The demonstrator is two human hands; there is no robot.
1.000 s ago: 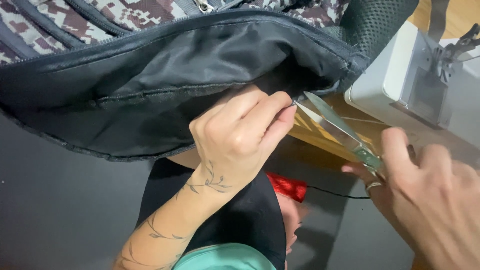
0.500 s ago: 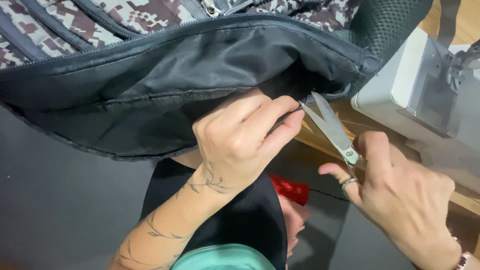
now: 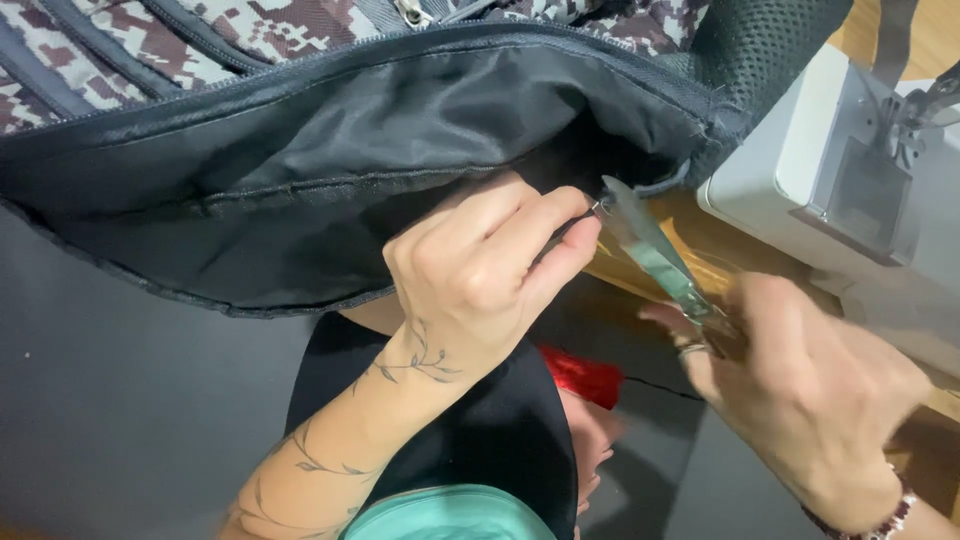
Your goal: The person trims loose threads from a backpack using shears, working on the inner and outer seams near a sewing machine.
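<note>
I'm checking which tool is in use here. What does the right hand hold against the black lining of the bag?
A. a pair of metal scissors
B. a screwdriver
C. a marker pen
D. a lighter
A: the right hand grips metal scissors, their blade tips at the black lining, next to the pinching fingertips of the left hand.

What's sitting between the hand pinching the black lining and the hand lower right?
In the head view, scissors span the gap: the right hand grips them, blade tips reaching the left hand's fingertips at the black lining.
</note>
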